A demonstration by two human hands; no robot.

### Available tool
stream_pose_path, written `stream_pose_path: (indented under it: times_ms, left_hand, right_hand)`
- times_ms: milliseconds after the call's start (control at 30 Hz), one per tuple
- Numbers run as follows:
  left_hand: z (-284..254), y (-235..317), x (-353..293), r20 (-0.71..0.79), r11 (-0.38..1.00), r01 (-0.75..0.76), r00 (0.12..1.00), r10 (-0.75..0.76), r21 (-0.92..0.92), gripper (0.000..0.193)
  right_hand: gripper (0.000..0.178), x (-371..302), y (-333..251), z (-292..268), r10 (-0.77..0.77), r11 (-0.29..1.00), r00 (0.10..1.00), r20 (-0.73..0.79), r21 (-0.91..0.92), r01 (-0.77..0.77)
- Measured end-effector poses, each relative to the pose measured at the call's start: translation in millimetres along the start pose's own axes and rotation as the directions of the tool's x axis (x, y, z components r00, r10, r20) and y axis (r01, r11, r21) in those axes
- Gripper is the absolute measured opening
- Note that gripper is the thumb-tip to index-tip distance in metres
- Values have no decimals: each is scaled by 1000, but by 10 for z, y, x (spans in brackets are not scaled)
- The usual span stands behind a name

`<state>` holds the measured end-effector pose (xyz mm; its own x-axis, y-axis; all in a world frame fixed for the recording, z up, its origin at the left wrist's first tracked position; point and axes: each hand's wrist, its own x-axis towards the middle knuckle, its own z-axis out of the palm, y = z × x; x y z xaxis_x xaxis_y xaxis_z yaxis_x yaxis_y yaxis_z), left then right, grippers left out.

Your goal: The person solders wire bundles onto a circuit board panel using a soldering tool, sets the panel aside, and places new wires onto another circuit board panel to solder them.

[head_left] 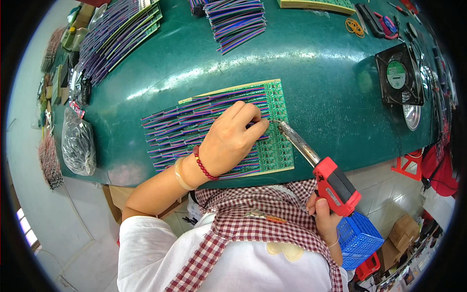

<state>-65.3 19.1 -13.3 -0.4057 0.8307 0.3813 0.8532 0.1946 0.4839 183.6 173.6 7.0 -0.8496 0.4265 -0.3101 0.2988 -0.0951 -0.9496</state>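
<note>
A green circuit board panel (277, 146) lies on the table, with rows of small parts along its right side. Multicoloured wires (194, 121) in blue, red and black run leftward from it in dense rows. My left hand (231, 138) is over the wires, thumb and fingertips pinched together at the board; they seem to hold wire ends, mostly hidden by the fingers. My right hand (323, 214) grips a red and black soldering iron (335, 187) near the table's front edge. Its metal tip points up-left and sits at the board, close beside my left fingertips.
Bundles of wired boards (119, 36) lie at the far left, and another wire bundle (236, 22) at the far middle. A black fan (399, 75) stands on the right. A clear bag (78, 143) sits at the left edge; a blue crate (357, 238) is below the table.
</note>
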Motion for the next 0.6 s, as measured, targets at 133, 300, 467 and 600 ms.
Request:
stream_pose_path:
  times_ms: [133, 300, 467, 600]
  left_hand:
    - [-7, -6, -6, 8, 1000, -3, 1000, 3, 1, 25]
    - [-6, -4, -6, 14, 1000, -5, 1000, 5, 3, 26]
    - [-9, -8, -10, 15, 1000, -7, 1000, 7, 4, 25]
    - [-9, -7, -15, 6, 1000, -20, 1000, 20, 8, 26]
  right_hand:
    - [39, 19, 12, -11, -28, 999, 996, 79, -43, 31]
    - [36, -25, -50, 28, 22, 996, 999, -33, 90, -19]
    - [38, -18, -39, 21, 24, 1000, 1000, 15, 17, -24]
    - [43, -25, -12, -14, 38, 999, 998, 52, 35, -40]
